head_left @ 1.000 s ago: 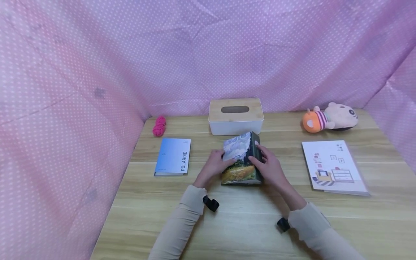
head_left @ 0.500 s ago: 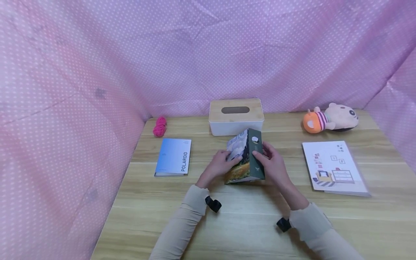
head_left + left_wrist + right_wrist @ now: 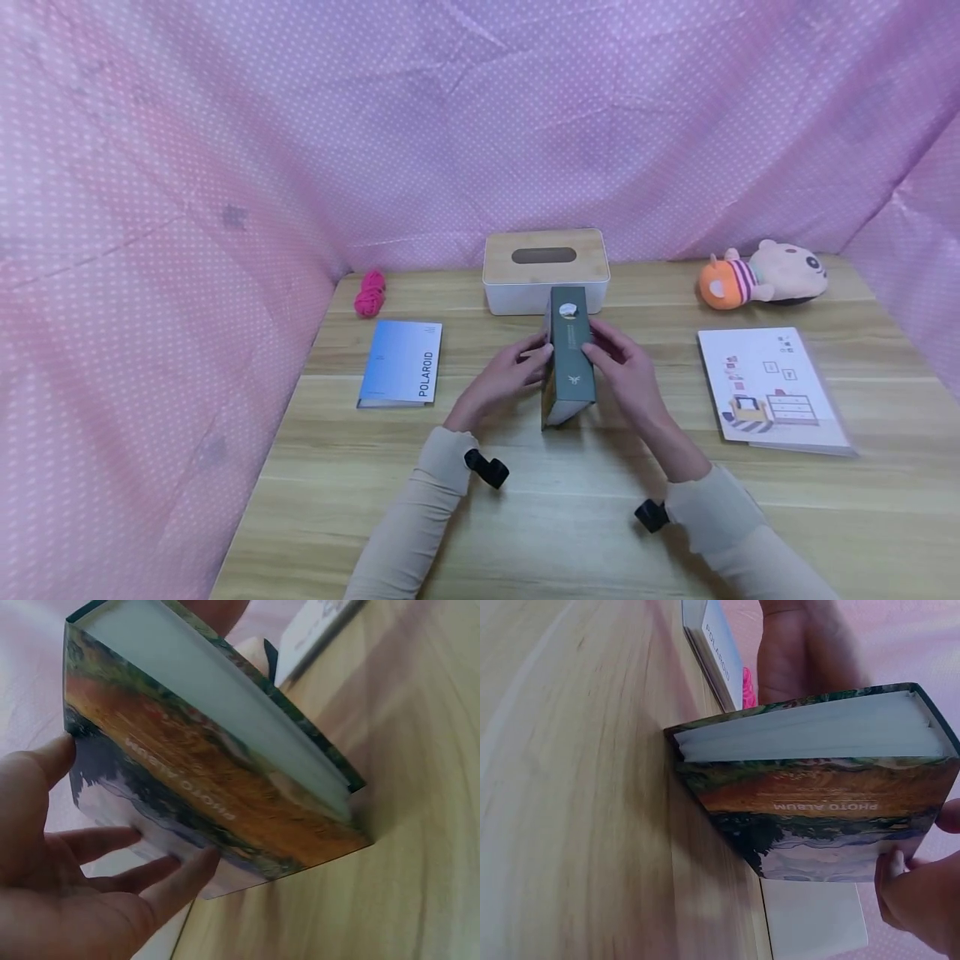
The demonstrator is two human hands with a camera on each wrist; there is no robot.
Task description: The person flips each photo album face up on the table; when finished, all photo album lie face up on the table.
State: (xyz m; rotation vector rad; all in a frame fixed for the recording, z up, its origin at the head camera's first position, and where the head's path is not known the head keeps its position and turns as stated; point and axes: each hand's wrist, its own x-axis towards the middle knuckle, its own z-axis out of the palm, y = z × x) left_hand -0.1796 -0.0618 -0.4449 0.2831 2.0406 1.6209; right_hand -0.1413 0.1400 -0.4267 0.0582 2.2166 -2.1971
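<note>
A thick photo album stands on its fore-edge on the table, its dark green spine turned up. My left hand holds it from the left, the thumb near the spine edge and fingertips against the painted cover, as the left wrist view shows. From the other side my right hand grips it near the spine's far end. In the right wrist view the album shows its other painted cover, lettered "PHOTO ALBUM", and the white page edges.
A white tissue box with a wooden lid stands just behind the album. To the left lie a blue Polaroid album and pink yarn. At the right are a white illustrated album and a plush toy.
The photo album has turned from lying with its painted cover up to standing with its spine up. My two hands have shifted to opposite sides of it.
</note>
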